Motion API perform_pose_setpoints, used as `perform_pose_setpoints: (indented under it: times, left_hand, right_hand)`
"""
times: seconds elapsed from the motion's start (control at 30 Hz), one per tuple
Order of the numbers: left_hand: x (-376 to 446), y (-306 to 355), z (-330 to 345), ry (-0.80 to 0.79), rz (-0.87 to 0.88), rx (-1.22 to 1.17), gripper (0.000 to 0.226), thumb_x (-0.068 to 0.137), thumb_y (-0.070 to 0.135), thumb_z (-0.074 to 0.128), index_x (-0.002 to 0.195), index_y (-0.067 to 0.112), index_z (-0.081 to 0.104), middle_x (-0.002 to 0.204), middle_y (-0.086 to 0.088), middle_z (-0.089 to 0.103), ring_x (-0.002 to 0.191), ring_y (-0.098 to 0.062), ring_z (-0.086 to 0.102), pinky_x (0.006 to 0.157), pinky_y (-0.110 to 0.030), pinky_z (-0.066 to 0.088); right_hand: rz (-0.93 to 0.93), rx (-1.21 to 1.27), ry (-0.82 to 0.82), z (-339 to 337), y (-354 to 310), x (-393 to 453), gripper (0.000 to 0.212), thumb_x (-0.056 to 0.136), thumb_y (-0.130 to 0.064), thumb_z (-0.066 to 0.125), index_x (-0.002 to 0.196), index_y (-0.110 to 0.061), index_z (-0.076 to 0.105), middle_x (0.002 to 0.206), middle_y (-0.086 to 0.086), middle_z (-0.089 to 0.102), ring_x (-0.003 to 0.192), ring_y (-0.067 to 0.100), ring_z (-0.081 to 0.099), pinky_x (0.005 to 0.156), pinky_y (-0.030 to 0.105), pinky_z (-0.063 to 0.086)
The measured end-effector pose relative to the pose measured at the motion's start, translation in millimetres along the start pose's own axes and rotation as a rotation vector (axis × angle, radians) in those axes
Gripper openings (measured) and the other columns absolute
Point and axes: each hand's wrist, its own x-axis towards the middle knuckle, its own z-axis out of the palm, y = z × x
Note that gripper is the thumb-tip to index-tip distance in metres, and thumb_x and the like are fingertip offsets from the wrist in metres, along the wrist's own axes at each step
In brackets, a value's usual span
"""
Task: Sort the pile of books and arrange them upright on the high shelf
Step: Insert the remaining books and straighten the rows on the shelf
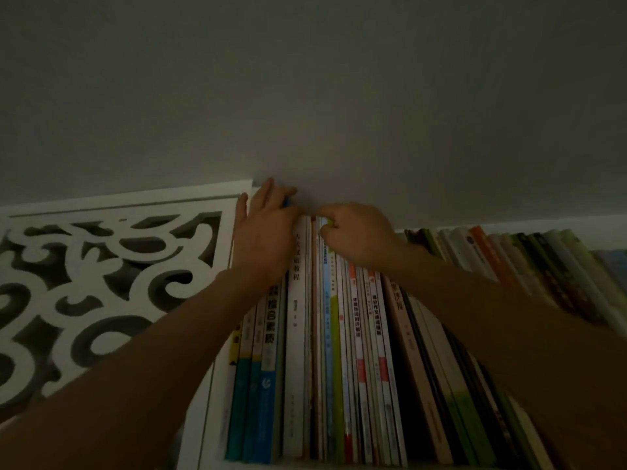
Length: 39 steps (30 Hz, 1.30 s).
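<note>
A long row of upright books [339,351] fills the high shelf, spines toward me, in dim light. My left hand [264,228] lies with straight fingers over the tops of the blue and white books [268,361] at the row's left end. My right hand [356,232] has curled fingers pinching the top of a thin book with a light blue and green spine [328,300] near the middle of the row. Further right, more books [509,262] lean to the left.
A white carved fretwork panel [101,283] forms the shelf's left side, with a white upright post [207,412] beside the first book. The grey wall [339,96] rises directly behind and above the books. The shelf's white front edge [258,465] runs along the bottom.
</note>
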Motion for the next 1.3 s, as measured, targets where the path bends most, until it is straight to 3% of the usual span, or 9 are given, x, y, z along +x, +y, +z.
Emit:
perform_pose_setpoints:
  times: [0.13, 0.27, 0.43, 0.5, 0.7, 0.9, 1.1, 1.2, 1.3]
  left_hand:
    - [-0.2, 1.2, 4.4, 0.031, -0.062, -0.090, 0.036, 0.095, 0.009, 0.041, 0.121, 0.022, 0.060, 0.151, 0.006, 0.028, 0.144, -0.020, 0.002, 0.114, -0.039, -0.009]
    - [1.7, -0.9, 2.4, -0.023, -0.035, -0.068, 0.037, 0.095, 0.010, 0.042, 0.125, 0.023, 0.057, 0.152, 0.005, 0.025, 0.144, -0.022, 0.002, 0.115, -0.042, -0.006]
    - [2.5, -0.2, -3.7, -0.096, -0.032, -0.055, 0.042, 0.093, 0.009, 0.044, 0.132, 0.022, 0.050, 0.154, 0.002, 0.020, 0.144, -0.025, 0.001, 0.117, -0.046, 0.002]
    - [4.2, 2.7, -4.6, -0.099, -0.026, -0.069, 0.049, 0.090, 0.003, 0.046, 0.135, 0.022, 0.045, 0.153, -0.001, 0.021, 0.143, -0.027, 0.002, 0.117, -0.044, 0.004]
    - [5.9, 14.4, -10.2, -0.149, -0.012, -0.017, 0.050, 0.087, 0.003, 0.048, 0.132, 0.026, 0.045, 0.155, -0.008, 0.009, 0.143, -0.031, -0.006, 0.114, -0.045, -0.003]
    - [3.2, 16.4, -11.2, -0.183, 0.150, 0.170, 0.056, 0.089, 0.012, 0.054, 0.140, 0.024, 0.034, 0.157, -0.004, 0.001, 0.144, -0.025, -0.012, 0.112, -0.049, -0.009]
    - [7.0, 13.9, -8.7, -0.174, 0.076, 0.036, 0.046, 0.086, 0.005, 0.052, 0.128, 0.022, 0.050, 0.153, -0.003, 0.017, 0.144, -0.024, -0.001, 0.114, -0.048, -0.003]
    - [9.6, 16.3, -10.8, -0.125, -0.009, -0.115, 0.041, 0.083, -0.003, 0.047, 0.117, 0.019, 0.057, 0.146, -0.003, 0.028, 0.139, -0.023, 0.017, 0.112, -0.042, 0.006]
    - [9.3, 16.5, -17.9, 0.004, -0.004, -0.247, 0.037, 0.082, -0.002, 0.042, 0.110, 0.013, 0.061, 0.138, -0.005, 0.041, 0.130, -0.023, 0.034, 0.111, -0.042, 0.019]
  right_hand:
    - [-0.031, -0.038, 0.162, 12.3, 4.9, 0.7, 0.028, 0.089, -0.016, 0.043, 0.106, -0.010, 0.065, 0.100, 0.006, 0.067, 0.092, 0.023, 0.057, 0.083, 0.031, 0.037]
    - [-0.076, 0.036, 0.092, 5.6, 10.7, 1.2, 0.028, 0.092, -0.015, 0.042, 0.103, -0.005, 0.065, 0.094, 0.011, 0.067, 0.083, 0.026, 0.060, 0.079, 0.037, 0.047]
    - [-0.046, 0.056, -0.005, -4.2, 12.0, 2.2, 0.043, 0.090, -0.008, 0.042, 0.131, -0.010, 0.054, 0.116, 0.015, 0.064, 0.099, 0.029, 0.060, 0.086, 0.030, 0.048]
    - [-0.032, 0.086, -0.013, -5.8, 11.2, 1.2, 0.048, 0.087, -0.003, 0.043, 0.133, -0.011, 0.052, 0.114, 0.017, 0.065, 0.098, 0.029, 0.061, 0.086, 0.031, 0.049]
    - [-0.036, 0.126, -0.002, -6.7, 10.0, -0.6, 0.045, 0.083, 0.001, 0.044, 0.125, -0.009, 0.058, 0.100, 0.019, 0.066, 0.087, 0.031, 0.062, 0.080, 0.040, 0.052]
    - [-0.027, 0.120, 0.016, -7.1, 12.7, -0.9, 0.035, 0.083, 0.000, 0.043, 0.111, -0.002, 0.063, 0.095, 0.020, 0.066, 0.084, 0.033, 0.061, 0.077, 0.042, 0.052]
    - [-0.066, 0.099, 0.075, -2.4, 15.4, -1.8, 0.033, 0.081, 0.002, 0.044, 0.106, -0.002, 0.065, 0.088, 0.019, 0.065, 0.079, 0.032, 0.059, 0.074, 0.040, 0.050]
    - [-0.085, 0.056, 0.126, 4.1, 18.6, -1.3, 0.029, 0.079, 0.001, 0.044, 0.099, 0.001, 0.065, 0.085, 0.018, 0.064, 0.078, 0.030, 0.057, 0.074, 0.040, 0.048]
    - [-0.088, 0.023, 0.121, 7.8, 20.9, -2.4, 0.038, 0.080, -0.005, 0.041, 0.110, -0.002, 0.064, 0.095, 0.019, 0.066, 0.087, 0.030, 0.057, 0.082, 0.039, 0.047]
